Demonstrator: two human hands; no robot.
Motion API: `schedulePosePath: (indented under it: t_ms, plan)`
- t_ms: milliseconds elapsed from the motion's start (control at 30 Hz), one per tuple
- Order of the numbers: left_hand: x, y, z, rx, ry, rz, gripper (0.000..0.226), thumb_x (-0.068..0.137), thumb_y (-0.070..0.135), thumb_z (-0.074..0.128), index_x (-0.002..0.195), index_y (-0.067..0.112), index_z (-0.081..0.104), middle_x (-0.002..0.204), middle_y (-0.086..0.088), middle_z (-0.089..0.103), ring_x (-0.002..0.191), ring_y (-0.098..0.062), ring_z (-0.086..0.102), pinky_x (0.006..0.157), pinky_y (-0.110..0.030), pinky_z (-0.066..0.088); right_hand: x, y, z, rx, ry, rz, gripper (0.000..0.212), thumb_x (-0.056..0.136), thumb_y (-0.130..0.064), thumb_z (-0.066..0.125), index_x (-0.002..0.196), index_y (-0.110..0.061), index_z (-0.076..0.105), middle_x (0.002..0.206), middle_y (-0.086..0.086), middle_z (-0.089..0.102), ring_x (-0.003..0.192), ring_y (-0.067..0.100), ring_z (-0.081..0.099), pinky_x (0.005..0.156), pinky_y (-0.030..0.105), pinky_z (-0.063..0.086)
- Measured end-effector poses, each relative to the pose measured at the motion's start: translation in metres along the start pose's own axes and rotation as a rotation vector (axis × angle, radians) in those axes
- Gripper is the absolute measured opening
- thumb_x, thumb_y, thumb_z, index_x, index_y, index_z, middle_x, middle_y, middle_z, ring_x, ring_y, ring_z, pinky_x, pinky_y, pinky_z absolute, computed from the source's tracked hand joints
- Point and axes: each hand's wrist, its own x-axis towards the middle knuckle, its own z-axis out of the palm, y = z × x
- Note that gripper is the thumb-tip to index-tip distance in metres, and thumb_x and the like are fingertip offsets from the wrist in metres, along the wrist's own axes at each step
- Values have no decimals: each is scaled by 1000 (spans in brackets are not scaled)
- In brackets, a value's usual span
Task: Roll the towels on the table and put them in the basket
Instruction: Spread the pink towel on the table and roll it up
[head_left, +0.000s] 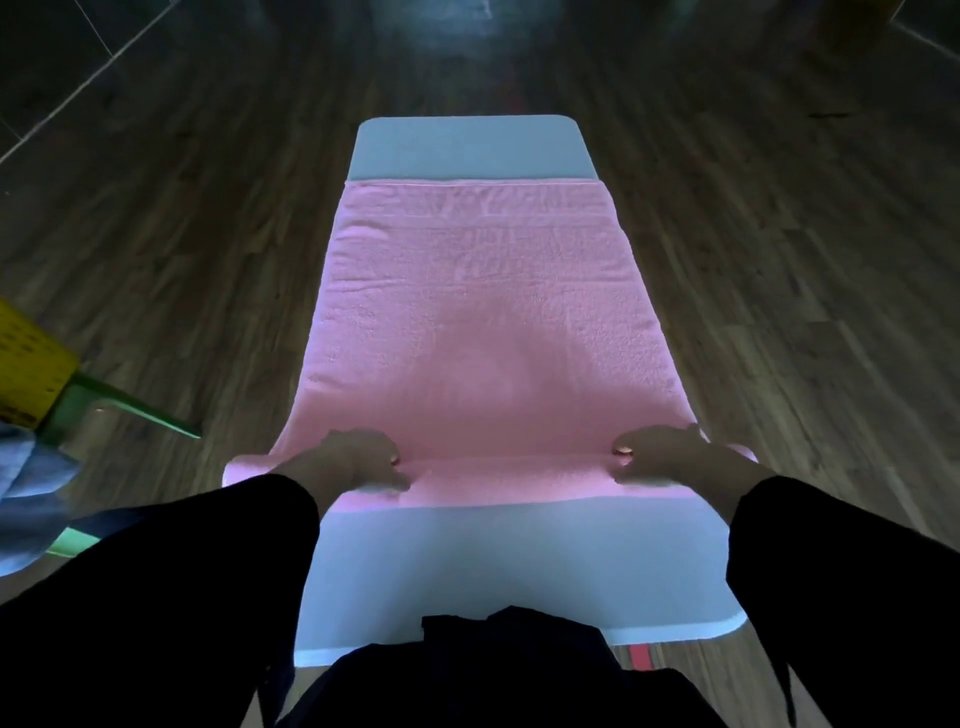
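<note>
A pink towel (478, 312) lies flat lengthwise on a narrow white table (519, 561). Its near end is turned over into a small roll (509, 480) that runs across the table's width. My left hand (353, 460) rests on the left part of that roll, fingers curled over it. My right hand (670, 457) grips the right part the same way. Both arms wear black sleeves. The far strip of the table (467, 148) shows beyond the towel.
A yellow basket (31, 364) stands at the left edge on a green surface (130, 410). A grey-blue cloth (31, 493) lies below it at the left. Dark wooden floor (779, 260) surrounds the table on both sides.
</note>
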Motion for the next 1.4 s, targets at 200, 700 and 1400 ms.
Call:
schedulePosePath:
  t_ms: [200, 700, 1400]
  plan:
    - [2, 10, 6, -116, 494, -52, 42, 99, 44, 37, 131, 20, 51, 122, -7, 57, 112, -27, 52, 91, -40, 47, 11, -6, 5, 236, 384, -14, 42, 94, -35, 47, 136, -30, 48, 140, 0, 49, 124, 23, 48, 104, 41, 38]
    - [0, 10, -4, -41, 370, -44, 47, 92, 49, 45, 133, 27, 49, 132, -2, 52, 120, -27, 47, 98, -44, 41, 1, -1, -6, 79, 273, 29, 42, 95, -49, 47, 135, -37, 47, 139, -4, 48, 127, 23, 45, 105, 47, 33]
    - [-8, 16, 8, -29, 374, -74, 47, 98, 47, 40, 141, 28, 40, 136, -2, 50, 124, -27, 46, 98, -43, 40, 3, -4, 9, 30, 385, 38, 40, 98, -50, 36, 133, -34, 47, 132, -1, 54, 121, 24, 48, 105, 47, 34]
